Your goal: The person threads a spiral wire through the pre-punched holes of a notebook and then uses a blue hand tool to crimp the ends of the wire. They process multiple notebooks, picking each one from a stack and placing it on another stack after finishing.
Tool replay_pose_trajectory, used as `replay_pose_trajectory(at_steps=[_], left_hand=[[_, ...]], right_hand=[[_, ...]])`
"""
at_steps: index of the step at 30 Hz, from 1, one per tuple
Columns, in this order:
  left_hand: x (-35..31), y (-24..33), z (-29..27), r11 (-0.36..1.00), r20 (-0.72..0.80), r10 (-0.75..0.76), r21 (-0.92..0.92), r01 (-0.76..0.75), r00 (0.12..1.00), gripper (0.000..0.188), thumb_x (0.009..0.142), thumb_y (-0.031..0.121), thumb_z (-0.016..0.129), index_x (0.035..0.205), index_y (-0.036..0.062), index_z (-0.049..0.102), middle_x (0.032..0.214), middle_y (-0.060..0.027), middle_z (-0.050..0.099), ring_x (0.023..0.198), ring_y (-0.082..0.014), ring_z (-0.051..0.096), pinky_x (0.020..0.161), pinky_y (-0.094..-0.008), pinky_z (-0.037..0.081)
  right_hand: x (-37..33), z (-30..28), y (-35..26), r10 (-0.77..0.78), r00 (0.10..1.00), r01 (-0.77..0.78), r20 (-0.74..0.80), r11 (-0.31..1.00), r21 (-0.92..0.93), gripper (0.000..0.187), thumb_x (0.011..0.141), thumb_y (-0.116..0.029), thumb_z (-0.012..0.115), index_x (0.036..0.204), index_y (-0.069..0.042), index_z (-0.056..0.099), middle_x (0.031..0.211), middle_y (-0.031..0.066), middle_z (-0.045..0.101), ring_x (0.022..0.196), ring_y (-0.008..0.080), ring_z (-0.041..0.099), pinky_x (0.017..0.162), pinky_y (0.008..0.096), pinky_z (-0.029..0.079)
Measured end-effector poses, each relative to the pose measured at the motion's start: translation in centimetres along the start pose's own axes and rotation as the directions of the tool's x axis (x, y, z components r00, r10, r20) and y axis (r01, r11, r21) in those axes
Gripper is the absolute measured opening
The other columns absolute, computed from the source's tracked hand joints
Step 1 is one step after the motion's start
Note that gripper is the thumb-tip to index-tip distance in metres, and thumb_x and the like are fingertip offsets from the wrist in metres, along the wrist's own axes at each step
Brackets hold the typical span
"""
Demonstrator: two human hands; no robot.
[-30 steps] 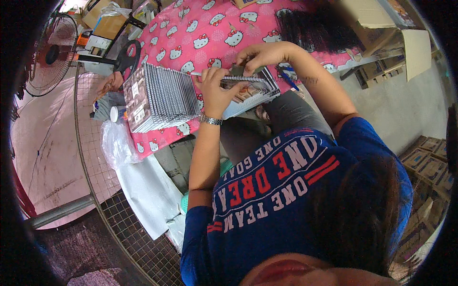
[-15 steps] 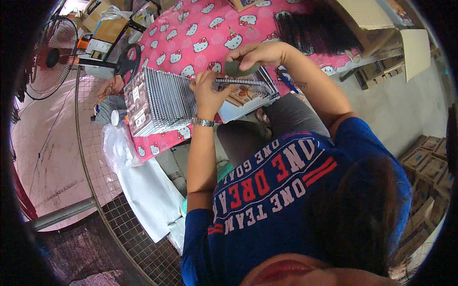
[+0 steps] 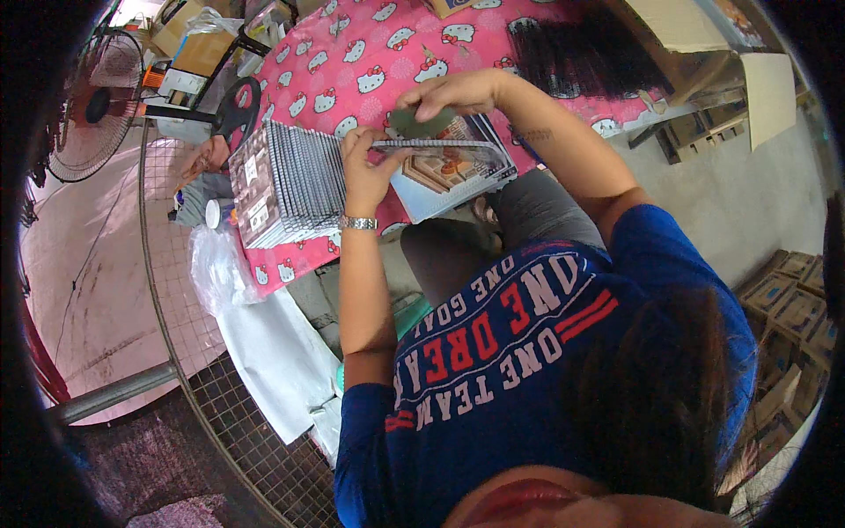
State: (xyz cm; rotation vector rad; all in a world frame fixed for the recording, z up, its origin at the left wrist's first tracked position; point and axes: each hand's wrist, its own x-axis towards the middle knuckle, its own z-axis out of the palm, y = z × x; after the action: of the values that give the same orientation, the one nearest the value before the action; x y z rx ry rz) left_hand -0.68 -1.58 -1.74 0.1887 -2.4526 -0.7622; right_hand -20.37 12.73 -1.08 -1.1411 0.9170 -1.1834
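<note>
A spiral-bound notebook (image 3: 458, 173) with a pictured cover lies tilted at the near edge of the table. My left hand (image 3: 366, 172) grips its coil-bound edge near the left end, thumb on the near side and fingers beyond. Over the far side of the coil, my right hand (image 3: 453, 93) pinches a flat dark green piece (image 3: 420, 123) whose exact kind I cannot make out. Left of my left hand stands a thick stack of spiral-bound notebooks (image 3: 295, 187), their coils fanned toward it.
A pink patterned cloth (image 3: 370, 53) covers the table. Thin black strands (image 3: 585, 57) are heaped at the far right beside an open cardboard box (image 3: 678, 26). A fan (image 3: 95, 106) stands at the left. Near the stack are a white-lidded jar (image 3: 214, 213) and a clear plastic bag (image 3: 220, 268).
My right hand has moved left and slightly away from me, taking the green piece along the coil. My left hand has shifted a little left, and more of the notebook's cover shows.
</note>
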Motion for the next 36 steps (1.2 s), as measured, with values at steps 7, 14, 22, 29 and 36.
replay_pose_trajectory(at_steps=[7,14,22,29,36], left_hand=[[0.5,-0.5,-0.1,0.999,0.053,-0.028,0.048,0.025,0.998,0.033,0.064,0.014,0.083,0.087,0.0019,0.063,0.087,-0.0091,0.057,0.085,-0.0255,0.055,0.076,-0.0342,0.044],[1.2,-0.4,-0.2,0.995,0.097,-0.093,-0.012,0.094,0.991,0.033,0.065,0.014,0.083,0.087,0.0009,0.062,0.085,-0.0084,0.058,0.085,-0.0232,0.057,0.074,-0.0335,0.046],[0.7,-0.8,0.5,0.917,0.141,-0.243,-0.289,0.274,0.960,0.030,0.069,0.010,0.083,0.085,-0.0010,0.060,0.082,-0.0058,0.058,0.072,-0.0142,0.055,0.065,-0.0277,0.046],[-0.4,-2.9,0.5,0.930,0.107,-0.194,-0.297,0.218,0.975,0.017,0.082,0.003,0.072,0.092,0.0022,0.059,0.086,-0.0041,0.064,0.076,-0.0085,0.060,0.061,-0.0225,0.047],[-3.2,0.3,0.0,0.830,-0.105,-0.473,-0.387,0.402,0.875,0.024,0.087,0.006,0.067,0.110,-0.0008,0.065,0.086,-0.0082,0.067,0.059,-0.0088,0.059,0.053,-0.0221,0.045]], right_hand=[[1.2,-0.5,0.3,0.081,0.995,-0.086,-0.061,0.993,-0.078,0.051,0.083,-0.041,0.065,0.120,-0.008,0.056,0.106,0.0000,0.058,0.099,0.0099,0.053,0.083,0.0274,0.043],[1.6,-1.2,0.0,0.111,0.994,-0.113,-0.023,0.974,-0.197,0.051,0.083,-0.035,0.065,0.123,-0.006,0.055,0.110,0.0012,0.060,0.098,0.0099,0.055,0.082,0.0261,0.046],[1.2,-0.4,-0.7,0.055,0.998,-0.058,-0.042,0.995,-0.083,0.050,0.083,-0.038,0.066,0.120,-0.005,0.058,0.113,0.0007,0.060,0.098,0.0130,0.056,0.087,0.0294,0.045],[3.2,-4.5,3.7,0.266,0.912,-0.402,-0.311,0.725,-0.559,0.047,0.079,-0.040,0.068,0.112,-0.007,0.066,0.099,0.0036,0.065,0.092,0.0140,0.056,0.082,0.0303,0.045],[-4.0,-8.7,12.9,-0.407,0.500,-0.435,-0.765,0.646,-0.628,0.046,0.081,-0.044,0.067,0.105,-0.004,0.066,0.100,0.0154,0.067,0.093,0.0326,0.064,0.081,0.0408,0.050]])
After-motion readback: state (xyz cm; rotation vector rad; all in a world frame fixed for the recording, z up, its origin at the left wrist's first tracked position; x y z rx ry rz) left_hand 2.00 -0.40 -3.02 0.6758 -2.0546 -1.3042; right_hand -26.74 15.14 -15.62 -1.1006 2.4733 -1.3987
